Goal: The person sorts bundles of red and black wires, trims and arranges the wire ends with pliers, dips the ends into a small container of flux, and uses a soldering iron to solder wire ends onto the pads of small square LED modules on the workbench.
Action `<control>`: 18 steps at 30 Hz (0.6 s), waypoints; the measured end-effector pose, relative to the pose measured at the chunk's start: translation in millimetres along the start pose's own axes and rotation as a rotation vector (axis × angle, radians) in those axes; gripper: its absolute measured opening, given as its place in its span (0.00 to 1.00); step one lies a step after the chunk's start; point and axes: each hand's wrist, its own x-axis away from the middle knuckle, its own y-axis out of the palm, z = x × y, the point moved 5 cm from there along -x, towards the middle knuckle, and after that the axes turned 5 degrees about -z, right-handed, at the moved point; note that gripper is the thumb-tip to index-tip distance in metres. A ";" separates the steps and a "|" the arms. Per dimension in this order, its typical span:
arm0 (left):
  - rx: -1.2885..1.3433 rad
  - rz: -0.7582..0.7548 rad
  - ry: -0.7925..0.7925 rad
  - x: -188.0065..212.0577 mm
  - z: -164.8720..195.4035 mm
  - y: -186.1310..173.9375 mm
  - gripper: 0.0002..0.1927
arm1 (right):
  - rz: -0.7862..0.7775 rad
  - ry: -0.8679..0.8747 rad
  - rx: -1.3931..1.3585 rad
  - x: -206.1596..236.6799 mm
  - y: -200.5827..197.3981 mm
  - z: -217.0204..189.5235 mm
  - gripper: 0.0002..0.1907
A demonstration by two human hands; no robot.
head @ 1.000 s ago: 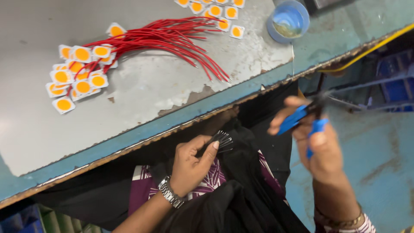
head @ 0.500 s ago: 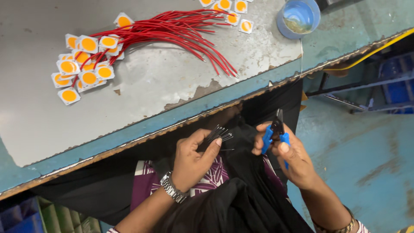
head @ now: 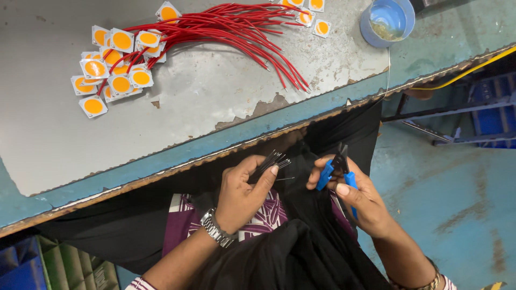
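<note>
With the left hand pinching a bundle of thin black wires and the right hand gripping blue-handled cutters, a clean cut needs the wire ends held level and steady.

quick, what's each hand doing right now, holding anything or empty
Left hand: closed in a grip on a bundle of thin black wires.
Right hand: closed in a grip on blue-handled cutters.

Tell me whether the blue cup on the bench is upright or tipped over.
Upright. The blue cup stands on the bench with its round mouth facing up, and a little pale residue shows at its bottom.
</note>
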 end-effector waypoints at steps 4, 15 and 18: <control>0.044 -0.034 -0.008 1.2 -0.8 0.3 0.10 | -0.018 0.005 0.006 -1.9 2.2 0.1 0.31; 0.045 -0.062 -0.026 -0.6 -0.3 1.9 0.11 | -0.003 0.101 0.114 -4.7 8.4 -0.7 0.31; 0.033 -0.060 -0.033 -1.0 0.6 2.1 0.11 | -0.018 0.114 0.100 -7.4 10.5 -2.3 0.29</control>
